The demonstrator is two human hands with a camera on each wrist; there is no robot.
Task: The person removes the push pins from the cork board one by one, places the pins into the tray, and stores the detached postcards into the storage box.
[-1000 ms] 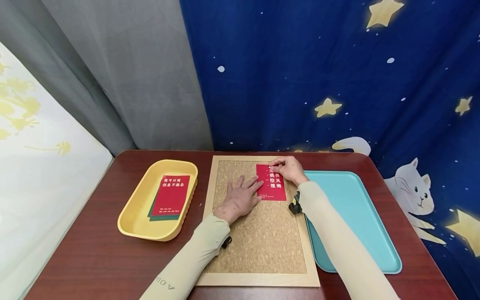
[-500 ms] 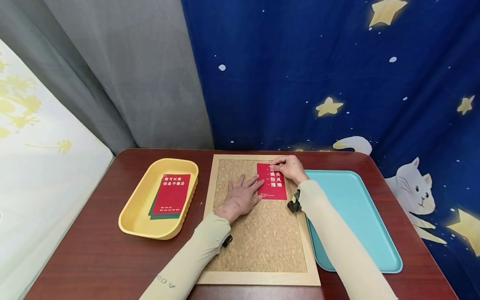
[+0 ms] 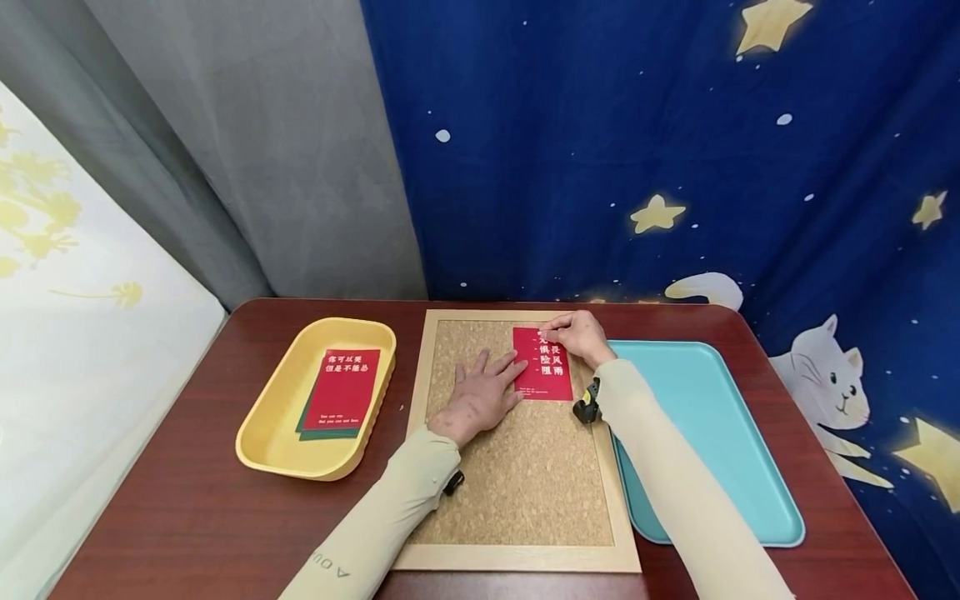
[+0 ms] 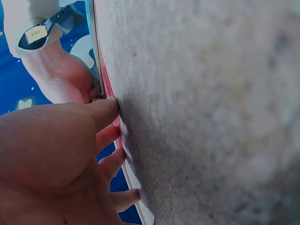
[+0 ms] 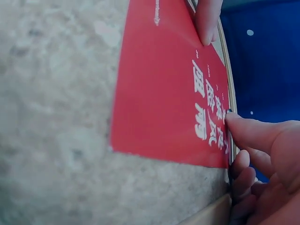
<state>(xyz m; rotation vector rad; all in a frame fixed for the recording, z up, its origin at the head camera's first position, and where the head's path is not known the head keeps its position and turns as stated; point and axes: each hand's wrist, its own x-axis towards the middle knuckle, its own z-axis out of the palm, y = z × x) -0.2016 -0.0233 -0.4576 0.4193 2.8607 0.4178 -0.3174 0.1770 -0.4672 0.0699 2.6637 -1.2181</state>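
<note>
A red card [image 3: 542, 377] with white Chinese characters lies on a wood-framed cork board [image 3: 525, 492], near its upper right. My left hand [image 3: 482, 400] is spread on the cork, with its nearest fingertips on the card's left edge. At the card's top edge, my right hand [image 3: 579, 335] pinches a small pin-like thing between thumb and fingers. The fingers mostly hide it; only a dark bit shows by the thumb [image 5: 248, 129] in the right wrist view. Seen from the left wrist, the left fingers [image 4: 110, 138] touch the board and card.
Left of the board stands a yellow tray [image 3: 273, 437] holding another red card [image 3: 345, 392] over a green one [image 3: 327, 434]. To the right lies a turquoise tray [image 3: 708, 433], partly under the right forearm. The dark red table [image 3: 187, 508] ends at curtains behind.
Both hands stay at nearly the same places, and the card keeps its position on the board. Only the head view shifts very slightly.
</note>
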